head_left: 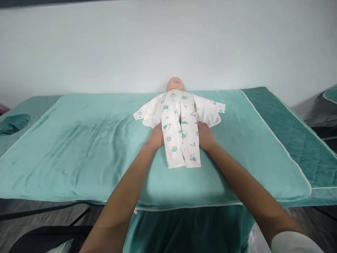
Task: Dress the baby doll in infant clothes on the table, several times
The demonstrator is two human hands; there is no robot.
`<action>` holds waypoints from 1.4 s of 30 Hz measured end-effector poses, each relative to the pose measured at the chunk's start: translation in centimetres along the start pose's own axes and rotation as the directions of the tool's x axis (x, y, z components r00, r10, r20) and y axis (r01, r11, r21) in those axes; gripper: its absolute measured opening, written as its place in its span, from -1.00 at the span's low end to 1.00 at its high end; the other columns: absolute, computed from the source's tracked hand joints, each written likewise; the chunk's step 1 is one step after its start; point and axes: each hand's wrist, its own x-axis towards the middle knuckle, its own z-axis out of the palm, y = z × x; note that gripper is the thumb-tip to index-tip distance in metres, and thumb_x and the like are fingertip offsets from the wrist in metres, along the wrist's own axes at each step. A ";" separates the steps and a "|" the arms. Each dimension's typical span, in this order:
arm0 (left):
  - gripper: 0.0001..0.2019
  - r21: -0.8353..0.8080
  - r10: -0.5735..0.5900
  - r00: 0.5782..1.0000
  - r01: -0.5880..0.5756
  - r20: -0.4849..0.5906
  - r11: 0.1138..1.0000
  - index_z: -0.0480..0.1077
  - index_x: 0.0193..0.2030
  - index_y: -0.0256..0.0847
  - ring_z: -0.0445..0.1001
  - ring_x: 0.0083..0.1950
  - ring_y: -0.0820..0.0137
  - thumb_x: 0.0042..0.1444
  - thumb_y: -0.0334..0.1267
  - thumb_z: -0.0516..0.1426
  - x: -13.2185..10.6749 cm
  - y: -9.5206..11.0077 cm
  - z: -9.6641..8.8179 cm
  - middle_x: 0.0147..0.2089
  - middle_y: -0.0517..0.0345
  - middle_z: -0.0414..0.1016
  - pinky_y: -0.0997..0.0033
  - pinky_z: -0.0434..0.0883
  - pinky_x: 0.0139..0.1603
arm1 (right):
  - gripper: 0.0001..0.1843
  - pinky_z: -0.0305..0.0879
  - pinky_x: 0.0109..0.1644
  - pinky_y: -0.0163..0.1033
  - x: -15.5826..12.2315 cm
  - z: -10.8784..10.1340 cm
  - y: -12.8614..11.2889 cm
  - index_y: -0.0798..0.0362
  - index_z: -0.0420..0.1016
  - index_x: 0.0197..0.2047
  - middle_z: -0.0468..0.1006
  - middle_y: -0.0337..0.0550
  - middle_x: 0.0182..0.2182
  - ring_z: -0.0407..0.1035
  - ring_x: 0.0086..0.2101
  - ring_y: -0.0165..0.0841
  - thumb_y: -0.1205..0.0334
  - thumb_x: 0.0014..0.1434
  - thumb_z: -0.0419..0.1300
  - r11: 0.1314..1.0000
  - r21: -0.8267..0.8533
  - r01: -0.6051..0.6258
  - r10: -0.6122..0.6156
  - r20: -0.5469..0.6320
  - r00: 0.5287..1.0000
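Observation:
A baby doll [175, 84] lies on its back on the bed, head toward the wall. A white baby top [206, 107] with printed sleeves is spread under it, sleeves out to both sides. White printed baby trousers [184, 123] lie over its body, legs pointing toward me and covering most of it. At the left side of the trousers is my left hand [156, 136], closed at the cloth edge, fingers mostly hidden beneath. My right hand [205, 135] is closed at the opposite edge, its fingertips tucked behind the cloth.
A light green blanket [86, 147] with some wrinkles covers the bed, over a darker green quilted cover [297, 130] at the right. The white wall [168, 42] stands directly behind. A black chair [50, 239] is at the lower left.

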 end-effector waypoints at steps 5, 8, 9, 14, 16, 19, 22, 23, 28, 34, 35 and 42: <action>-0.66 -0.141 -0.065 0.997 0.057 -0.052 0.988 0.51 0.06 -0.15 0.53 0.17 -0.03 0.17 -0.14 0.18 0.6 0.1 0.0 0.17 -0.08 0.59 -0.01 0.48 0.21 | -0.67 0.23 -0.08 -0.07 0.6 0.2 0.3 0.08 0.59 -0.25 0.58 0.08 -0.25 0.36 -0.16 -0.10 0.21 0.40 0.02 0.996 0.081 0.040 -0.038 -0.025 0.999; -0.70 -0.141 -0.108 0.985 0.089 -0.132 0.986 0.52 0.01 -0.17 0.54 0.11 -0.01 0.17 -0.16 0.17 0.7 -0.4 0.2 0.09 -0.08 0.61 0.01 0.47 0.17 | -0.72 0.29 -0.04 -0.12 0.3 0.6 0.8 0.03 0.58 -0.31 0.59 0.00 -0.29 0.40 -0.19 -0.16 0.13 0.35 0.12 0.975 0.162 0.152 -0.147 -0.045 0.988; -0.73 -0.119 -0.116 0.982 0.099 -0.149 0.988 0.53 -0.02 -0.17 0.54 0.09 0.00 0.16 -0.19 0.17 0.7 -0.6 0.3 0.05 -0.08 0.62 0.02 0.46 0.15 | -0.73 0.30 -0.03 -0.12 0.2 0.7 0.9 0.03 0.58 -0.31 0.60 -0.01 -0.29 0.41 -0.19 -0.16 0.12 0.34 0.13 0.968 0.183 0.172 -0.165 -0.057 0.985; -0.90 0.105 -0.018 0.991 0.032 -0.132 0.994 0.52 -0.30 -0.18 0.52 -0.05 0.06 0.13 -0.30 0.16 -0.2 -0.9 0.3 -0.16 -0.08 0.60 0.07 0.42 0.02 | -0.76 0.29 -0.15 -0.15 -0.2 0.6 0.8 0.02 0.55 -0.38 0.57 -0.03 -0.35 0.41 -0.25 -0.18 0.19 0.30 0.15 0.957 0.245 0.157 -0.131 -0.118 0.984; -0.89 0.202 0.036 0.995 -0.015 -0.097 0.979 0.50 -0.40 -0.19 0.49 -0.09 0.07 0.12 -0.36 0.15 -1.4 -0.8 0.1 -0.23 -0.10 0.57 0.08 0.39 -0.04 | -0.80 0.28 -0.17 -0.16 -0.5 0.2 0.7 0.03 0.52 -0.40 0.55 -0.05 -0.37 0.41 -0.26 -0.19 0.27 0.25 0.15 0.949 0.279 0.149 -0.112 -0.144 0.983; -0.82 0.229 0.095 0.993 -0.077 -0.068 0.970 0.49 -0.44 -0.18 0.45 -0.14 0.14 0.13 -0.41 0.12 -3.4 -0.8 -0.3 -0.23 -0.07 0.57 0.11 0.36 -0.09 | -0.82 0.28 -0.21 -0.18 -1.2 -0.2 0.8 0.01 0.50 -0.40 0.54 -0.08 -0.39 0.42 -0.28 -0.21 0.40 0.16 0.11 0.923 0.351 0.156 -0.107 -0.156 0.982; -0.79 0.059 0.084 0.993 -0.079 -0.086 0.995 0.52 -0.40 -0.15 0.43 -0.17 0.23 0.20 -0.35 0.09 -4.3 -1.2 -0.7 -0.24 0.00 0.55 0.18 0.39 -0.08 | -0.76 0.33 -0.16 -0.18 -1.6 -0.3 1.8 -0.02 0.47 -0.37 0.55 -0.14 -0.37 0.44 -0.26 -0.24 0.46 0.07 0.03 0.859 0.501 0.107 -0.006 -0.199 0.980; -0.78 -0.007 0.040 0.992 -0.042 -0.122 0.999 0.54 -0.36 -0.14 0.43 -0.16 0.24 0.24 -0.31 0.07 -4.2 -1.4 -0.9 -0.24 0.02 0.54 0.20 0.41 -0.05 | -0.75 0.36 -0.10 -0.17 -1.6 -0.2 2.4 -0.02 0.47 -0.34 0.56 -0.14 -0.33 0.45 -0.24 -0.25 0.46 0.06 0.02 0.845 0.532 0.053 0.088 -0.236 0.968; -0.72 -0.066 -0.428 0.803 0.443 -0.415 0.894 0.54 0.00 -0.20 0.45 0.14 0.12 0.24 -0.23 0.10 -2.3 -3.7 -1.6 0.04 -0.08 0.53 0.11 0.37 0.25 | -0.64 0.21 0.23 0.09 -1.2 -0.3 6.7 0.12 0.51 -0.02 0.55 0.17 0.01 0.35 0.09 -0.01 0.17 0.15 0.14 0.783 0.327 -0.529 0.620 -0.340 0.707; -0.63 -0.032 -0.664 0.605 0.728 -0.439 0.685 0.48 0.06 -0.23 0.34 0.29 -0.08 0.22 -0.06 0.16 -0.9 -5.1 -1.9 0.22 -0.23 0.44 -0.14 0.31 0.27 | -0.63 0.28 -0.03 -0.02 -0.4 -1.4 9.3 0.10 0.52 -0.13 0.56 0.08 -0.18 0.42 -0.13 -0.07 -0.01 0.14 0.21 0.584 0.170 -0.794 0.806 -0.007 0.591; -0.67 -0.029 -0.663 0.605 0.728 -0.442 0.684 0.48 0.02 -0.22 0.34 0.28 -0.07 0.22 -0.07 0.16 -0.9 -5.1 -1.8 0.20 -0.21 0.45 -0.14 0.32 0.26 | -0.73 0.28 -0.08 -0.06 0.3 -1.6 9.2 0.07 0.50 -0.24 0.54 -0.02 -0.28 0.40 -0.20 -0.12 0.04 0.12 0.21 0.568 0.218 -0.793 0.809 0.030 0.588; -0.78 -0.056 -0.605 0.651 0.658 -0.458 0.751 0.38 -0.38 -0.16 0.38 0.18 -0.06 0.20 -0.10 0.13 -1.4 -5.0 -1.8 0.09 -0.20 0.49 -0.11 0.33 0.18 | -0.88 0.34 -0.07 -0.16 6.8 -6.7 1.4 -0.03 0.32 -0.34 0.50 -0.22 -0.29 0.38 -0.24 -0.31 0.20 0.02 0.19 0.586 0.805 -0.092 0.509 -0.278 0.815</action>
